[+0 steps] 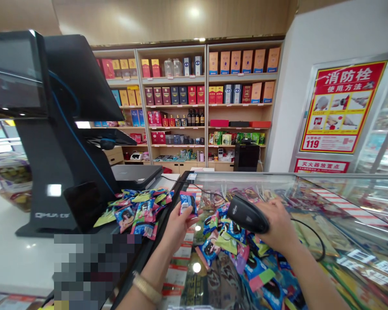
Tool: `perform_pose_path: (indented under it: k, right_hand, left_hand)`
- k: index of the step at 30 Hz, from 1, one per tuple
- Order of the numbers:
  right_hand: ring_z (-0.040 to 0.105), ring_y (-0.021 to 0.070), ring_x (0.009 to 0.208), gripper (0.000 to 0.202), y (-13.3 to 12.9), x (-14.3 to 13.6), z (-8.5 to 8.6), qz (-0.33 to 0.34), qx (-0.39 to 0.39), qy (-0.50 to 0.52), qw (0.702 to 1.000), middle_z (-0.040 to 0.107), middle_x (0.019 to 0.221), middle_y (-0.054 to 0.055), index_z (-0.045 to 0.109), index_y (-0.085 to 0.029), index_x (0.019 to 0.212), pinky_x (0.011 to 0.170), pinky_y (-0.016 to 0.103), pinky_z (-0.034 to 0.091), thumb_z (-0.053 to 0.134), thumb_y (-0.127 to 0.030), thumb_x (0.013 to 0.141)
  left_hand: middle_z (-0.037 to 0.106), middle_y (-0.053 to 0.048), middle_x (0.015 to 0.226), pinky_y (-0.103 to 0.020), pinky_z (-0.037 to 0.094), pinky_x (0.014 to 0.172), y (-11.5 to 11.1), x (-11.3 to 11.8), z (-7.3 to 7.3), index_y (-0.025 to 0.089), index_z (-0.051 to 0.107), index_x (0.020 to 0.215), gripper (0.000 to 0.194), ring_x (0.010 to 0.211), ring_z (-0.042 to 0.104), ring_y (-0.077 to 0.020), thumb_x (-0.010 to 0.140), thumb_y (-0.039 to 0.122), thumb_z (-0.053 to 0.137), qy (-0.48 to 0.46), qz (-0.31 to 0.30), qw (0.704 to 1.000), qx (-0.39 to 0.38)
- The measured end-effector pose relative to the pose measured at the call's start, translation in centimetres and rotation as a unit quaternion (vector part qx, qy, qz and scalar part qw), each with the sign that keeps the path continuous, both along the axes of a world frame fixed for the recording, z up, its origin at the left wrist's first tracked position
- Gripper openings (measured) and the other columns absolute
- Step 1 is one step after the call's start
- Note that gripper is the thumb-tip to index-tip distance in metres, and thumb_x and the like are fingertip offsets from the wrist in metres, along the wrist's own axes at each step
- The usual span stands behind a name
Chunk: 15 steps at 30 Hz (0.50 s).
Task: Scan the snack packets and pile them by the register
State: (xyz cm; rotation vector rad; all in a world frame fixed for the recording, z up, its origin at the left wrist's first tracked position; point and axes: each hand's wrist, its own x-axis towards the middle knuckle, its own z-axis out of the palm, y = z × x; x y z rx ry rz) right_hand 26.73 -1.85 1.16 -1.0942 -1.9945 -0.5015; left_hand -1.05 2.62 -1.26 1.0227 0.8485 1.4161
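Note:
A small blue snack packet [188, 201] is pinched in my left hand [177, 224], its white barcode label facing up. My right hand [280, 224] is wrapped around a black barcode scanner [248, 214], whose head points left toward that packet. Below the scanner, a loose pile of blue, pink and green snack packets [231, 243] lies on the glass counter [203, 292]. To the left, another heap of similar packets [144, 211] rests beside the black stand of the checkout terminal. The scanner's trigger side is hidden by my fingers.
The black checkout terminal [64, 142] rises at the left, with a flat dark device [136, 174] behind the left heap. A scanner cable [320, 241] loops at the right. Shelves of boxed goods [173, 94] line the back, and a red poster [342, 107] hangs at right.

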Motion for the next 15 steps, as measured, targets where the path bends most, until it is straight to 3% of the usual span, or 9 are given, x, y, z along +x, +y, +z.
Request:
perform_pose_path:
  k: [4,7,12,15]
  right_hand:
    - [0.052,0.0157,0.065,0.015,-0.8,-1.2,0.6,0.018,-0.024,-0.007,1.000,0.063,0.068,0.000,0.061,-0.020,0.077,0.072,0.032,0.028,0.051,-0.020,0.066]
    - [0.053,0.0150,0.065,0.014,-1.1,-2.0,0.8,0.036,-0.034,-0.010,0.999,0.062,0.067,0.000,0.062,-0.021,0.079,0.072,0.032,0.026,0.052,-0.022,0.069]
    - [0.051,0.0145,0.065,0.010,-1.6,-3.0,0.8,0.057,-0.096,-0.025,0.993,0.063,0.069,-0.001,0.060,-0.021,0.077,0.072,0.032,0.025,0.054,-0.020,0.069]
    - [0.050,0.0145,0.065,0.011,-1.7,-3.4,0.8,0.061,-0.120,-0.024,0.991,0.062,0.069,-0.002,0.060,-0.022,0.078,0.073,0.032,0.024,0.055,-0.019,0.068]
  left_hand:
    - [0.070,-0.004,0.097,-0.030,0.056,0.079,-0.7,0.7,0.2,0.018,0.059,0.104,0.044,0.083,0.071,-0.0187,0.066,0.028,0.078,0.029,-0.018,0.999,0.008]
    - [0.070,-0.003,0.088,-0.033,0.057,0.072,-0.6,1.1,-0.2,0.018,0.060,0.100,0.036,0.079,0.071,-0.0220,0.069,0.029,0.073,0.122,0.020,0.992,0.034]
    - [0.071,-0.002,0.078,-0.030,0.052,0.065,-0.4,1.2,-1.0,0.020,0.058,0.122,0.054,0.070,0.069,-0.0226,0.069,0.025,0.069,0.307,0.129,0.939,0.090]
    - [0.072,-0.002,0.075,-0.028,0.047,0.065,-0.7,1.2,-0.9,0.020,0.059,0.125,0.058,0.064,0.065,-0.0208,0.069,0.028,0.070,0.362,0.167,0.910,0.112]
